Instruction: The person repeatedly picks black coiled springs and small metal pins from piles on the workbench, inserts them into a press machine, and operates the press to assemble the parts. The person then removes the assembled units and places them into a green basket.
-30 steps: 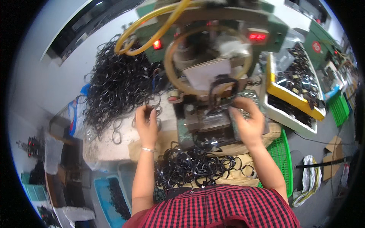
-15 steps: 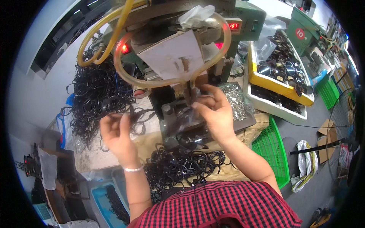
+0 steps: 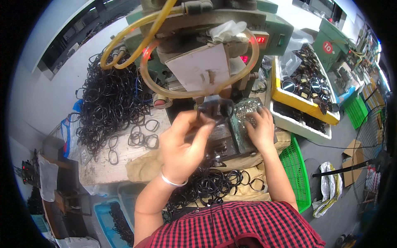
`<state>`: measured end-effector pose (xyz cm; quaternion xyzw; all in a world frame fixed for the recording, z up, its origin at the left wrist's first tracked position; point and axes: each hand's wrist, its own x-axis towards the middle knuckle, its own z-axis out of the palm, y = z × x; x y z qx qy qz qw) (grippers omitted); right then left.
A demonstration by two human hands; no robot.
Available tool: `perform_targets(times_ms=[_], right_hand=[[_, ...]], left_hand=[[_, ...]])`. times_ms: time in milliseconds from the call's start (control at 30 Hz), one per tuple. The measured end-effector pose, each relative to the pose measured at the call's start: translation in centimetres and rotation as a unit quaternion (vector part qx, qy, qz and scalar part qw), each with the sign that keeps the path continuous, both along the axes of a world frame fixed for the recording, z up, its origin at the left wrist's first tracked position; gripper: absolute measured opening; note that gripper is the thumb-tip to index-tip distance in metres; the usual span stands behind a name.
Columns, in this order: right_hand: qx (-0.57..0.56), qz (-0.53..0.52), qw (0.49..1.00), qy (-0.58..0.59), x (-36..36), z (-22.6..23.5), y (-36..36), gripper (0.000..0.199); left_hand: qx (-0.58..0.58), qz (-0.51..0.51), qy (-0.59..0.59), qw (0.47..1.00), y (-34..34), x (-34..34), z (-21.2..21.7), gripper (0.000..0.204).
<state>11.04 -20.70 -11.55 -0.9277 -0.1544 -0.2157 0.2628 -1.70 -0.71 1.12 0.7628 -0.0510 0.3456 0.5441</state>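
My left hand (image 3: 184, 142) is closed, thumb against fingers, on a black glasses frame (image 3: 222, 109) raised in front of the machine's head. The frame is slightly blurred. On the right, my right hand (image 3: 262, 130) reaches into a tray of small shiny metal parts (image 3: 247, 110), its fingers bent and apart among them. Whether a part lies between its fingertips is too small to see. Below both hands, a pile of black glasses frames (image 3: 206, 184) lies on brown paper. The green machine (image 3: 231, 22), with yellowish hoses and red digits, stands just beyond my hands.
A big heap of black frames (image 3: 109, 99) covers the left side of the table. Foam boxes (image 3: 304, 97) with dark sunglasses stand at the right, above a green basket (image 3: 295, 173). A blue bin (image 3: 109, 219) sits lower left; a fan (image 3: 368, 157) stands far right.
My left hand has moved right from the table's loose frames and now holds one up at the machine. My right hand has left the machine's middle for the metal-parts tray. The view has shifted slightly.
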Motion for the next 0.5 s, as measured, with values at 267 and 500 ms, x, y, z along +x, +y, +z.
perform_targets(times_ms=[267, 500], right_hand=[[0.058, 0.023, 0.995, -0.071, 0.6, -1.6, -0.8, 0.013], [0.119, 0.005, 0.991, -0.062, 1.4, -1.9, 0.0, 0.013]], left_hand=[[0.073, 0.031, 0.032, 0.996, -0.5, 1.4, 0.8, 0.018], [0.034, 0.038, 0.011, 0.999, -0.5, -0.4, -1.6, 0.022]])
